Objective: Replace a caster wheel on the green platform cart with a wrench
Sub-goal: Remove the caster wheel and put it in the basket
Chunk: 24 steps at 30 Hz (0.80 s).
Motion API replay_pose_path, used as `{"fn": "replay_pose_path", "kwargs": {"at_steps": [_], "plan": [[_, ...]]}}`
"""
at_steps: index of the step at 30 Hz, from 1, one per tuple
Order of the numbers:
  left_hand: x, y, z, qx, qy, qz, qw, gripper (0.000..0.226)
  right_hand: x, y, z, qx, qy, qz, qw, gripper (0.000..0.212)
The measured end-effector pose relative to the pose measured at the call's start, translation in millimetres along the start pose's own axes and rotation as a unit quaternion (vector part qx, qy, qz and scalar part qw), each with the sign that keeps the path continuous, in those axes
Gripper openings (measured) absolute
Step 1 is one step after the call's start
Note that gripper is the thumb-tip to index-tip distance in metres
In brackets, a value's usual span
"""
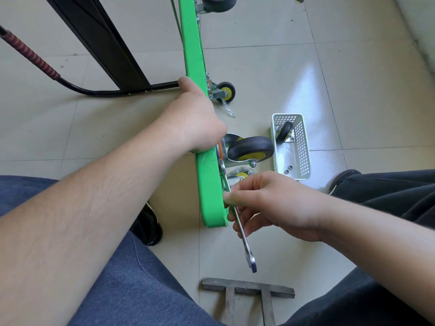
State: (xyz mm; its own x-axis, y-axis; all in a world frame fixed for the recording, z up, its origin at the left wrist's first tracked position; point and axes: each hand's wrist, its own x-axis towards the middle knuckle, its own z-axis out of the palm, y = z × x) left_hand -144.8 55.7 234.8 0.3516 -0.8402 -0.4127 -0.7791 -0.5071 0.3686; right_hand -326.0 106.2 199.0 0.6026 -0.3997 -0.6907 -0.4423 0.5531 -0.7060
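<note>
The green platform cart [209, 184] stands on its long edge on the tiled floor, its underside facing right. My left hand [197, 116] grips the cart's upper edge, thumb on the left face. A black caster wheel [250, 149] with a yellow hub sits on the underside just below that hand. My right hand [266, 203] pinches a silver wrench [244, 238] by its shaft; the wrench's upper end reaches the caster's mounting plate, its lower end hangs free. Another caster [226, 91] is mounted farther up the cart, and a third [219, 3] shows at the top edge.
A white perforated basket [303, 147] on the floor to the right holds a loose caster wheel [284, 132] and small nuts [288, 169]. The cart's black handle [98, 91] lies left. A grey metal frame [247, 290] sits near my legs. Shoes flank the cart.
</note>
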Motion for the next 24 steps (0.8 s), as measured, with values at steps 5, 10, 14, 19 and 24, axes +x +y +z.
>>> {"fn": "replay_pose_path", "kwargs": {"at_steps": [5, 10, 14, 19, 24], "plan": [[0, -1, 0, -0.003, -0.001, 0.005, 1.0, 0.08, 11, 13, -3, -0.061, 0.032, -0.029, 0.997, 0.026], [0, 0, 0, -0.005, 0.001, 0.003, 1.0, 0.079, 26, 24, -7, -0.11, 0.064, -0.057, 0.99, 0.02], [0, 0, 1, -0.005, -0.009, 0.004, 1.0, 0.079, 34, 27, -8, -0.171, 0.087, -0.101, 0.976, 0.022], [0, 0, 1, 0.006, -0.016, 0.003, 1.0, 0.079, 37, 29, -7, -0.198, 0.103, -0.113, 0.968, 0.019], [0, 1, 1, 0.017, -0.017, 0.008, 1.0, 0.078, 34, 31, -8, -0.215, 0.099, -0.09, 0.967, 0.027]]}}
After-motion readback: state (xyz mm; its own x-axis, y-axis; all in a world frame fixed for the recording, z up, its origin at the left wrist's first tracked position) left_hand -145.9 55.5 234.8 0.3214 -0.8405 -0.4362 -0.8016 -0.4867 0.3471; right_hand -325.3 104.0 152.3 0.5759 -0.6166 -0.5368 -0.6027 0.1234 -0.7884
